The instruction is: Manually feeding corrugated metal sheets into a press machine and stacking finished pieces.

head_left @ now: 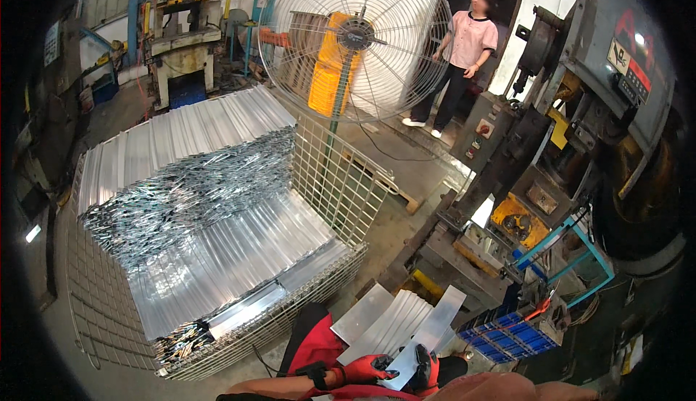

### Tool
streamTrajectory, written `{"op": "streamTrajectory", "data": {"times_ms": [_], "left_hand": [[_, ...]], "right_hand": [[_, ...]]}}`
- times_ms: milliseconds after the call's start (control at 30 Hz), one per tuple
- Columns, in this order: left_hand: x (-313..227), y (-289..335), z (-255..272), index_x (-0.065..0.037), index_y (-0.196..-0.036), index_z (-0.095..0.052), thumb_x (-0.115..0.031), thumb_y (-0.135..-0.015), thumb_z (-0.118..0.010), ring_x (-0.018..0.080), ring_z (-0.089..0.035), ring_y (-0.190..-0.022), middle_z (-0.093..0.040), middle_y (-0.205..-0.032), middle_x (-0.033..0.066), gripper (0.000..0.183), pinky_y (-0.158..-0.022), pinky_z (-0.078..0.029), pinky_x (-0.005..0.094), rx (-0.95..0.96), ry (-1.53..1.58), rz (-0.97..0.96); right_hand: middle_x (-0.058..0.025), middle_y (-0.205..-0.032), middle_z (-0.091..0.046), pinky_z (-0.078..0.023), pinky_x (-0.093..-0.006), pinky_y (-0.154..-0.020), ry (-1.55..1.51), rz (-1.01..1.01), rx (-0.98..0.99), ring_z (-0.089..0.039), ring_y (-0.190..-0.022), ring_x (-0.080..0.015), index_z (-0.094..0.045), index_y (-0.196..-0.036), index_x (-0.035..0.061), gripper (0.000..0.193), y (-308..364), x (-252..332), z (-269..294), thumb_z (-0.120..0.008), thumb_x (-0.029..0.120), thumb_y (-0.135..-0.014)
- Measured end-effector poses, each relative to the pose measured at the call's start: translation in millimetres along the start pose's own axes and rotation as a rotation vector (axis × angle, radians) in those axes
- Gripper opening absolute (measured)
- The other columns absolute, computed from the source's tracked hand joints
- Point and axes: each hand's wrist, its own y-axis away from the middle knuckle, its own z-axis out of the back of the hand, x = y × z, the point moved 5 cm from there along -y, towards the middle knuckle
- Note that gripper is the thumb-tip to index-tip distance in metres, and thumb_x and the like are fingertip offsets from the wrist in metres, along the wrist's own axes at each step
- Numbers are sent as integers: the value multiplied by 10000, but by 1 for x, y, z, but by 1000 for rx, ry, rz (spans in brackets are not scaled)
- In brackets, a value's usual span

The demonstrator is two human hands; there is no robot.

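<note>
Low in the view, my left hand (368, 369), in a red and black glove, grips the left edge of a flat silver metal strip (403, 364). My right hand (426, 369), gloved the same way, closes on the strip's other side. Just beyond my hands, several similar strips (397, 323) lie fanned out in front of the press, close to my red-clad leg (319, 339). What supports those strips is hidden beneath them.
On the left stands a wire mesh cage (341, 180) stacked with metal strips (225, 256). A large round fan (355, 33) rises behind it. The press (536, 198) is at the right, above a blue crate (507, 336). A person (471, 42) stands near the far doorway.
</note>
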Motion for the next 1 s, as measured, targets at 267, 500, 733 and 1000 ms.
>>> {"op": "streamTrajectory", "data": {"times_ms": [267, 500, 733, 1000], "left_hand": [[5, -2, -4, -6, -998, -510, -232, -718, -653, 122, -485, -891, -562, -953, 45, 387, -809, -377, 266, 26, -132, 28], [23, 1, 11, -28, -1057, -500, -355, -715, -639, 161, -510, -856, -561, -929, 87, 493, -759, -396, 290, -62, -306, 0], [-38, 8, 12, -70, -908, -567, -456, -760, -565, 172, -540, -657, -587, -737, 108, 413, -629, -426, 342, 9, -382, 105], [-175, 109, 168, -36, -1234, -401, -507, -743, -559, 272, -558, -949, -562, -1056, 185, 698, -812, -434, 336, -990, -630, -164]], "right_hand": [[-121, -1052, -539, -390, -351, -804, -70, -24, -42, -495, -941, -240, -469, -1118, -34, 373, 3, 4, 4, -519, 119, -781], [-97, -987, -585, -437, -325, -739, -143, 63, 79, -545, -866, -204, -501, -1089, -23, 342, -7, 11, -10, -540, 154, -798], [-106, -966, -584, -440, -316, -695, -143, 1, -106, -541, -823, -191, -529, -1053, -16, 297, -22, 15, 12, -508, 175, -827], [-112, -969, -583, -439, -319, -701, -183, -55, -46, -542, -828, -196, -529, -1053, -18, 297, -35, 29, -3, -503, 173, -827]]}}
